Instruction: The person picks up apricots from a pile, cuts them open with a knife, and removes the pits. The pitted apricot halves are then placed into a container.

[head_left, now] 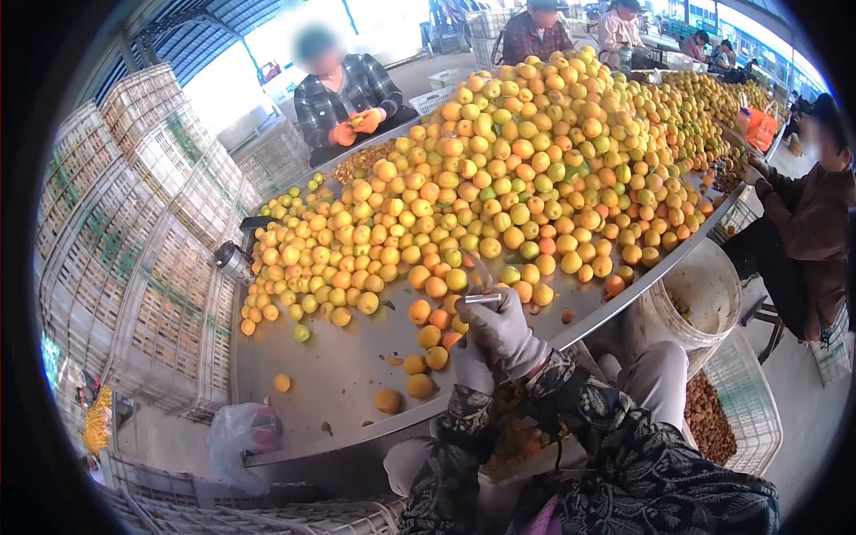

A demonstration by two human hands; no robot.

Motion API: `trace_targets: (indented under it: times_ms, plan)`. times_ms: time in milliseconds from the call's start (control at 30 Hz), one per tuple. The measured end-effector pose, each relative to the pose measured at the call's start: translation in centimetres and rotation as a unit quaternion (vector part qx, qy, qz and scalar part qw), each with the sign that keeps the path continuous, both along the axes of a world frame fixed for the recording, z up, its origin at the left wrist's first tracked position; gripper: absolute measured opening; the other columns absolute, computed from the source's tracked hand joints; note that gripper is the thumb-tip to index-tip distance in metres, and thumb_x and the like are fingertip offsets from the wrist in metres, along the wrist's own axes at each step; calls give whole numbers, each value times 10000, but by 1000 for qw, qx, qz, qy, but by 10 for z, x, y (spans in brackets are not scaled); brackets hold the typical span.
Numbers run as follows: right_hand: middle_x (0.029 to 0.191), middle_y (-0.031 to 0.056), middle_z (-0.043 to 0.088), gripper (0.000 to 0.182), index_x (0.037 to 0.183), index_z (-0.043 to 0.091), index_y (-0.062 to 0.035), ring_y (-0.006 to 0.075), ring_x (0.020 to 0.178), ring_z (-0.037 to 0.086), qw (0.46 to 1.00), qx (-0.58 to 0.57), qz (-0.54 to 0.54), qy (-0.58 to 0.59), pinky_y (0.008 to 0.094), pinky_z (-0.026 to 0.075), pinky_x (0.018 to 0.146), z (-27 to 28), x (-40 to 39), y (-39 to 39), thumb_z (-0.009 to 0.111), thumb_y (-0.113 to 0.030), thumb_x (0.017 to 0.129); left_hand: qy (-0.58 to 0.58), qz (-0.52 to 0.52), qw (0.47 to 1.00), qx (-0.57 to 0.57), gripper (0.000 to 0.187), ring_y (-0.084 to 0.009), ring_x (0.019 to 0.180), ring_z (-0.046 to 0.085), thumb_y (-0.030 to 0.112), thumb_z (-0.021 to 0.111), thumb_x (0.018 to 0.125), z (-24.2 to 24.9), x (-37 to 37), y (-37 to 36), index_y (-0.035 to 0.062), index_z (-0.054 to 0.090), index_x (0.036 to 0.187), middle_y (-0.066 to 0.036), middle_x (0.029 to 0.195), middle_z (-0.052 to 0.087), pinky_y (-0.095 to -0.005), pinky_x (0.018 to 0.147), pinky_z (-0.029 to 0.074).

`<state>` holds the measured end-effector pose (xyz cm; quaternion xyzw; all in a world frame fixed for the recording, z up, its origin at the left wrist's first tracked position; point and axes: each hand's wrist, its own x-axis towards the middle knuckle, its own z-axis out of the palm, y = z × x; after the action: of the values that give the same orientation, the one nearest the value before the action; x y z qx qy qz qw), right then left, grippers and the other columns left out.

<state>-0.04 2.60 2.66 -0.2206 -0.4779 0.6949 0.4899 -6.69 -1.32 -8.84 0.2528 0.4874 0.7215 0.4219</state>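
Observation:
My right hand (504, 328), in a grey glove, is closed around a small tool with a silver metal handle (482, 298); its working end is too blurred to make out. Just below and touching it, my left hand (473, 364), also gloved, has its fingers curled and mostly hidden, so whatever it may hold does not show. Both hands are over the near edge of a metal table (343, 361). Loose apricots (430, 336) lie directly left of them, and a large heap of yellow-orange apricots (517, 169) rises beyond.
Stacked plastic crates (147, 259) stand on the left, near a dark flask (234, 261). A white bucket (700, 294) and a crate of brown pits (709, 419) are at right. Co-workers sit around the table, one wearing orange gloves (357, 127). A plastic bag (239, 437) hangs at the near-left corner.

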Motion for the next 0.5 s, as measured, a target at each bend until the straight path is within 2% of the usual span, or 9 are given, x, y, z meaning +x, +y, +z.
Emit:
trace_targets:
  times_ms: [167, 233, 267, 300, 367, 433, 467, 500]
  plan:
    - [631, -42, 542, 146, 732, 633, -19, 43, 569, 474, 996, 37, 78, -30, 226, 377, 517, 8, -2, 0, 675, -143, 796, 103, -22, 994, 14, 277, -171, 740, 614, 205, 518, 971, 24, -9, -11, -35, 576, 1096, -77, 878, 638, -278, 665, 496]
    - [643, -24, 546, 102, 774, 637, -11, 61, 570, 497, 985, 15, 174, -4, 227, 393, 527, 1, 0, 6, 656, -110, 794, 139, -31, 990, 13, 266, -177, 735, 615, 193, 521, 966, 30, -13, -20, -29, 569, 1103, -77, 883, 631, -277, 656, 496]
    - [639, -7, 541, 91, 805, 611, -13, 75, 562, 509, 992, 44, 119, 8, 223, 394, 513, -4, -4, 5, 626, -102, 810, 153, -37, 988, 5, 261, -180, 733, 616, 188, 523, 963, 41, -12, -9, -27, 565, 1106, -77, 885, 628, -277, 651, 496]
    - [634, 8, 542, 90, 833, 597, -25, 92, 523, 508, 984, -87, 147, 52, 228, 385, 460, 5, -2, 4, 603, -115, 834, 168, -44, 985, -5, 257, -183, 730, 616, 182, 524, 960, 45, -17, -13, -24, 561, 1110, -78, 887, 625, -277, 647, 496]
    - [603, 11, 528, 102, 800, 578, -42, 110, 457, 487, 983, -102, 92, 119, 243, 355, 391, -19, -3, 26, 583, -126, 858, 199, -59, 978, -15, 250, -189, 725, 618, 170, 528, 955, 53, -12, -15, -18, 554, 1117, -78, 892, 618, -276, 638, 496]
    - [564, 5, 504, 151, 772, 564, -59, 119, 409, 463, 983, -100, -5, 152, 251, 330, 352, -20, 1, 37, 578, -154, 888, 231, -75, 970, -16, 245, -195, 721, 619, 158, 531, 949, 60, -8, -17, -13, 547, 1124, -78, 897, 612, -275, 628, 496]
    - [536, -10, 462, 206, 746, 539, -72, 111, 394, 430, 988, -58, -39, 137, 248, 314, 347, -23, 7, 47, 569, -181, 918, 249, -83, 965, -15, 244, -198, 718, 620, 152, 532, 947, 64, -6, -19, -10, 543, 1128, -78, 899, 608, -275, 624, 496]
    - [457, 40, 454, 222, 717, 562, -23, 129, 331, 383, 980, -94, -70, 161, 267, 296, 326, -18, 13, 52, 581, -149, 899, 248, -83, 965, -17, 244, -198, 718, 620, 152, 532, 947, 59, -8, -17, -10, 543, 1128, -78, 899, 608, -275, 624, 496]
